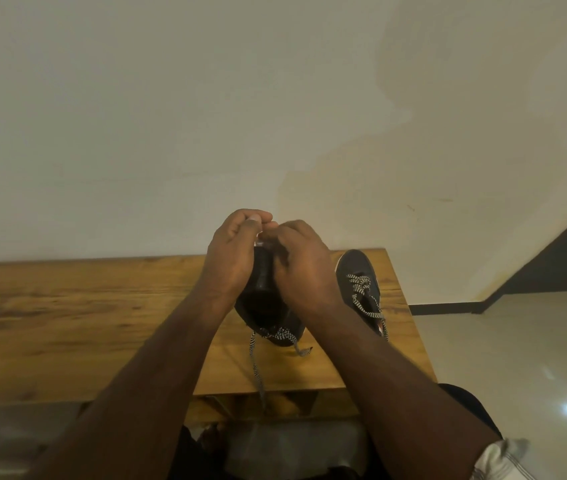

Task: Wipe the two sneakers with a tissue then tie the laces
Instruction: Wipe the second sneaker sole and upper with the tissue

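Note:
A dark sneaker (264, 299) stands tilted on the wooden table (102, 306), heel raised and far from me, opening facing me. Its black-and-white laces (277, 336) hang loose at the near end, and one strand trails over the table's front edge. My left hand (232, 251) is curled against the left side of the heel. My right hand (301, 263) covers the right side of the heel, fingertips meeting the left hand's. A small white bit, apparently tissue (261, 242), shows between the fingertips. The second dark sneaker (358, 271) lies to the right, and its laces (365, 296) are loosely bunched.
The table stands against a pale wall (275, 116), and its right edge (413, 323) is just beyond the second sneaker. A glossy tiled floor (517, 358) lies to the right. My knees and a pale cloth show at the bottom.

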